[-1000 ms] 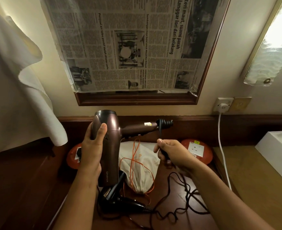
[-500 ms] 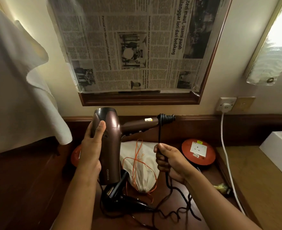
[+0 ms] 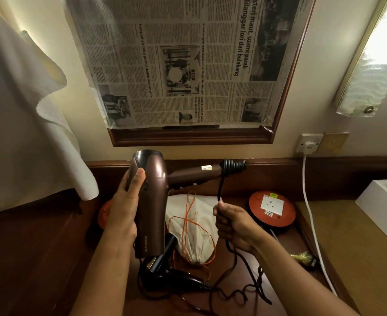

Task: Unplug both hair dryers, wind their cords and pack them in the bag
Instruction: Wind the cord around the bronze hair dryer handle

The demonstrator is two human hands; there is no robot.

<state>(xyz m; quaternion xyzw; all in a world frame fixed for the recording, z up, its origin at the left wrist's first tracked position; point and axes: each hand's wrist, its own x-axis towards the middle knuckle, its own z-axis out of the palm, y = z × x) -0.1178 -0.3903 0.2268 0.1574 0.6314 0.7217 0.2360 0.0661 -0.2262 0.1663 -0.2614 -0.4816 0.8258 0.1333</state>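
My left hand (image 3: 126, 208) grips the barrel of a brown hair dryer (image 3: 152, 201), held above the dark wooden counter with its handle pointing right. Several turns of its black cord (image 3: 232, 167) are wound around the handle's end. My right hand (image 3: 232, 225) grips that cord below the handle; the rest trails in loose loops on the counter. A black hair dryer (image 3: 165, 269) lies on the counter under the brown one. Behind it lies a white cloth bag (image 3: 192, 229) with an orange drawstring.
An orange extension reel (image 3: 272, 209) with a white socket sits at right on the dark wooden counter (image 3: 51, 258); another orange disc (image 3: 103, 214) shows behind my left wrist. A white cable (image 3: 311, 213) hangs from a wall socket (image 3: 308, 144). A white box (image 3: 381, 201) stands far right.
More cord turns are on the brown dryer's handle. My right hand has moved lower along the cord and now grips it in a fist. The view has shifted slightly left.
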